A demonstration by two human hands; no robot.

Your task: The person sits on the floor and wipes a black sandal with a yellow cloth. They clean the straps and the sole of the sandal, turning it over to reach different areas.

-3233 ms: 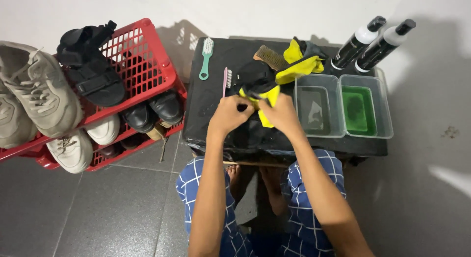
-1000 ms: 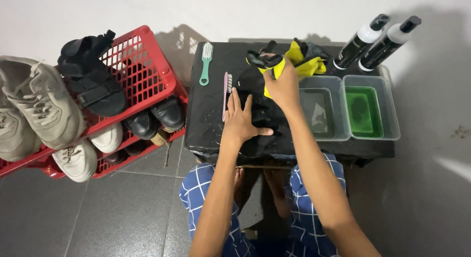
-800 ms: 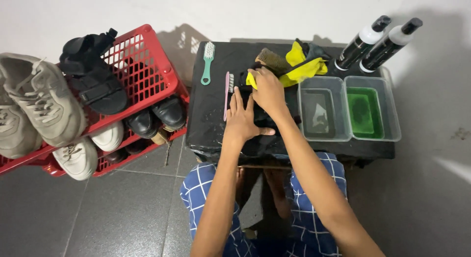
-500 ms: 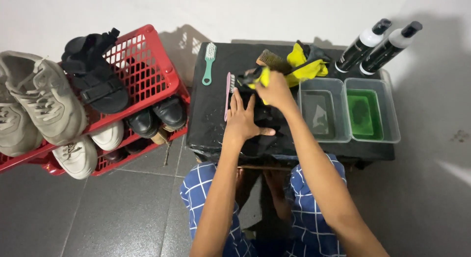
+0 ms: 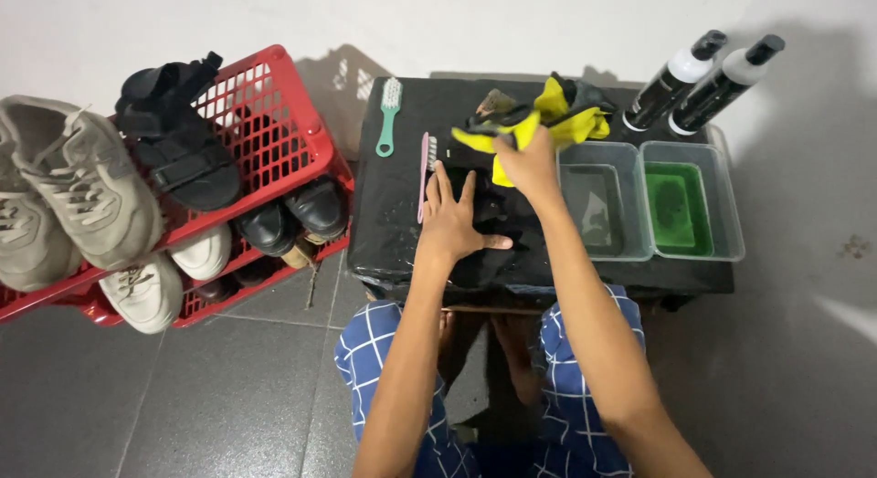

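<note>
My left hand [image 5: 453, 218] lies flat with fingers spread on a black shoe [image 5: 489, 236] that rests on the black table [image 5: 393, 213]. My right hand [image 5: 523, 158] grips a yellow and black cloth [image 5: 498, 136] above the far end of the shoe. More yellow and black cloth [image 5: 575, 108] is bunched just behind it. A pink brush [image 5: 425, 172] sits right beside my left hand's fingers, and a green brush [image 5: 388, 113] lies farther back on the table.
Two clear tubs, one with dark water [image 5: 598, 199] and one with green liquid [image 5: 681, 204], stand at the table's right. Two black pump bottles [image 5: 703, 76] lean behind them. A red crate [image 5: 265, 122] holding several shoes, sneakers [image 5: 73, 186] and a black sandal [image 5: 174, 140] stands at the left on the grey tile floor.
My right hand has moved with the yellow cloth across the shoe, now toward its far end. My left hand went from gripping the cloth to pressing flat on the shoe.
</note>
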